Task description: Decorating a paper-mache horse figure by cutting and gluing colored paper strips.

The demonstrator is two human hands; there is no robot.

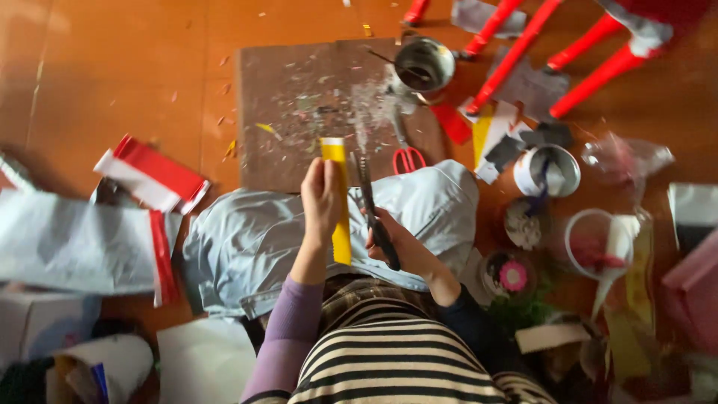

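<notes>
Fingers of left hand (321,200) are pinched on yellow strip (338,202), held taut beside scissors (372,213), which are gripped by right hand (395,243).

Single head view looks steeply down, close over lap; edges perhaps blurred.

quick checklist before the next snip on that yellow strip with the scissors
1. Left hand grips the yellow strip upright: ok.
2. Right hand holds the dark scissors: ok.
3. Blades right beside the strip's right edge: ok; whether open, cannot tell.
4. Left fingers clear of the blades, on the strip's far side: ok.
5. Cut happens over the lap in pale jeans, not over the cardboard sheet: not ok if scraps should land there.
6. Red-handled scissors lie clear of both hands on the cardboard: ok.
</notes>
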